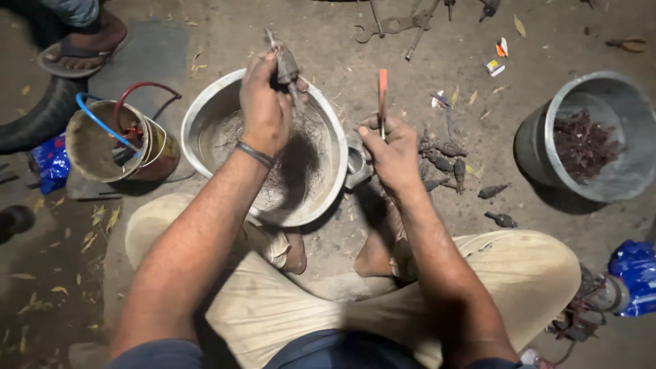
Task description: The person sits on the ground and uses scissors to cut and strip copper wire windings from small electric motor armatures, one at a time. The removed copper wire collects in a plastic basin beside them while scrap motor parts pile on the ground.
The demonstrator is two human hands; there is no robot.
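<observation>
Clamped in my left hand (265,102) is a grimy metal part (285,67), held over the far rim of the steel basin (205,102) on the dirt ground. My right hand (391,152) pinches an orange-handled tool (383,96) upright, just beside the basin's right edge. Loose parts (443,164) crowd the right; a grey bucket (533,147) stands well apart, with bare dirt between.

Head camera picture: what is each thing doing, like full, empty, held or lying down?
Left hand: shut on greasy metal part, over metal basin.
Right hand: shut on orange-handled tool.
Grey bucket: holds dark pieces.
Small metal parts: lying on ground.
</observation>
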